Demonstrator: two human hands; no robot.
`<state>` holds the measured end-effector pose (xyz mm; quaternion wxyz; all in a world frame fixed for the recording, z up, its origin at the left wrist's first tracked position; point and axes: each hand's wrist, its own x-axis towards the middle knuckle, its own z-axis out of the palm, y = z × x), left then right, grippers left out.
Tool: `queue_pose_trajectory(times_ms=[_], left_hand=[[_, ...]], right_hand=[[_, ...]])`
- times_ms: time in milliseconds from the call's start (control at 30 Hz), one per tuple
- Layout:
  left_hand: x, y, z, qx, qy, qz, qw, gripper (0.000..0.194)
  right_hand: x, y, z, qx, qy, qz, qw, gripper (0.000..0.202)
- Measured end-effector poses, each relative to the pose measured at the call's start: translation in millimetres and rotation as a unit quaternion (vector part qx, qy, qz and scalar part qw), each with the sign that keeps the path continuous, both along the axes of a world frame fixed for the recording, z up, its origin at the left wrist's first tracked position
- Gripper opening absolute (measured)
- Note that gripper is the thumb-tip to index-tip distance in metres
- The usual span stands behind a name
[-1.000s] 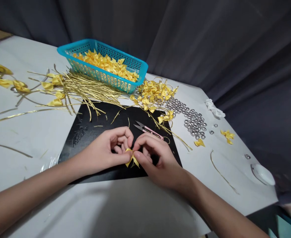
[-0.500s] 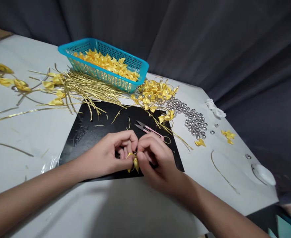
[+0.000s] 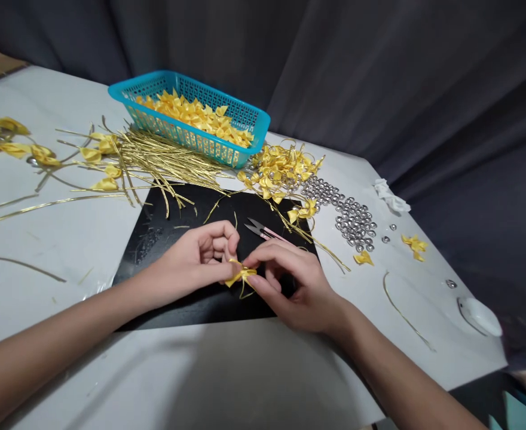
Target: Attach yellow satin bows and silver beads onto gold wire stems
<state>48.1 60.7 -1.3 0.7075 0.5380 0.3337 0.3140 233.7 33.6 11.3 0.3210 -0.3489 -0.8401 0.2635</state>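
Over the black mat (image 3: 164, 310), a small yellow ribbon bow (image 3: 244, 275) is held between both hands, with a thin gold cord loop hanging below it. My left hand (image 3: 204, 257) pinches the bow's left side between thumb and fingers. On its right side, my right hand (image 3: 290, 275) grips the bow with thumb and index finger. Small pink-handled thread snips (image 3: 267, 233) lie on the mat just beyond the right hand, partly covered by it. Fingers hide part of the bow's middle.
A blue basket (image 3: 245, 156) of yellow bows stands at the back. Gold cords (image 3: 173, 158) lie before it. Right of them are a pile of corded bows (image 3: 285, 167), silver beads (image 3: 355, 221), a white crumpled piece (image 3: 391, 197) and a white rounded object (image 3: 480, 316).
The bow has turned from hanging downward to lying more level, its loop now showing below. My right hand's fingers have shifted and the hands are slightly further apart.
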Motion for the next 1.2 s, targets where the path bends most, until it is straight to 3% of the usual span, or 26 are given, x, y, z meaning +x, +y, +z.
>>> queue_pose_trajectory(times_ms=[200, 533, 767, 1200], left_hand=[[-5.5, 1.1, -3.6, -0.039, -0.05, -0.026, 0.998, 0.015], [-6.2, 0.8, -3.9, -0.04, -0.047, -0.008, 0.998, 0.011], [-8.2, 1.0, -6.5, -0.044, -0.074, -0.017, 0.996, 0.008], [-7.1, -1.4, -3.8, -0.013, -0.029, 0.0, 1.0, 0.009]], right_hand=[[-0.3, 0.4, -7.6, 0.118, 0.051, 0.003, 0.992, 0.017], [-2.6, 1.2, -5.5, 0.071, 0.04, -0.035, 0.996, 0.01], [-4.3, 1.8, -5.9, 0.086, 0.048, -0.047, 0.994, 0.011], [-5.4, 0.6, -10.3, 0.136, 0.044, -0.046, 0.989, 0.012]])
